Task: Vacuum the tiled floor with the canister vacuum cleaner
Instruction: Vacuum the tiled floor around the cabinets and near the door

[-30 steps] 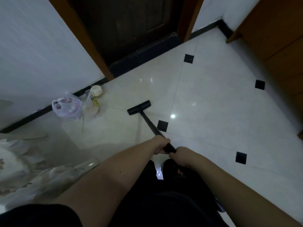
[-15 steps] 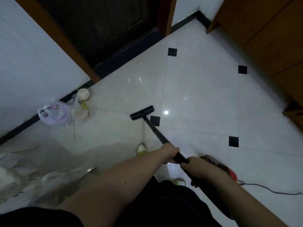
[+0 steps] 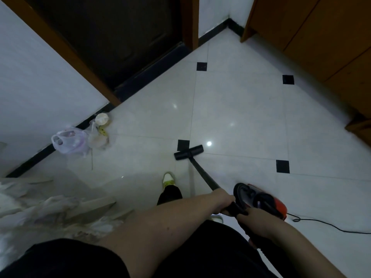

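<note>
Both hands [image 3: 239, 211] gripping wand [image 3: 202, 174], arms extended

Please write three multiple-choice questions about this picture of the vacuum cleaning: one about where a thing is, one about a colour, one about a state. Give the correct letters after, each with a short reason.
1. Where does the plastic bag lie?
A. against the wall's dark skirting
B. beside the wooden cabinet
C. on the canister

2. What colour is the canister vacuum?
A. blue and white
B. red-orange and black
C. all green

3. How is the wand held?
A. by one hand only
B. by no hand, lying on the floor
C. by both hands

Answers:
1 A: the bag sits by the skirting, near a round cup.
2 B: its shell shows red-orange behind a black front.
3 C: the left hand and the right hand both grip it, with the floor head on the tiles.
</note>
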The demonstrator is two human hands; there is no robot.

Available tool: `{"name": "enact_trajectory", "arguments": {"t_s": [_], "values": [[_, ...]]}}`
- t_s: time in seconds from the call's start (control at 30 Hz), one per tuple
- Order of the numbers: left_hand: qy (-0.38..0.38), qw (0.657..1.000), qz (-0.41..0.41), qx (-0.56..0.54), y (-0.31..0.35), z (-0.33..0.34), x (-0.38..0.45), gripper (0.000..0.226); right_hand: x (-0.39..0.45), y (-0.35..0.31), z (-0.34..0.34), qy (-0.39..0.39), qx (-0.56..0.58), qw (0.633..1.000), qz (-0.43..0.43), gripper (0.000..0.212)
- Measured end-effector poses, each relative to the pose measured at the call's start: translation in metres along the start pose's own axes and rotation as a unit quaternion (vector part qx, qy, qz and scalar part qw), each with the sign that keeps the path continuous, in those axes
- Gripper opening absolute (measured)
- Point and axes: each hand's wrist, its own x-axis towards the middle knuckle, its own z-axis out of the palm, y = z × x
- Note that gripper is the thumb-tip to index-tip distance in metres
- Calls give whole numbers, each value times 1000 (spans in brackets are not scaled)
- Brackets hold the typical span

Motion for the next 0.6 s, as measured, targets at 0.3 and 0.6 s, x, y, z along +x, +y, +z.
{"name": "enact_trajectory", "arguments": {"t_s": [0.3, 0.6], "values": [[-12, 1000, 8, 12, 13, 13, -19, 22, -12, 5, -8, 2, -14, 1000, 0, 20], [17, 998, 21, 60, 58, -68, 15, 13, 34, -73, -13, 20, 114, 993, 12, 24]]}}
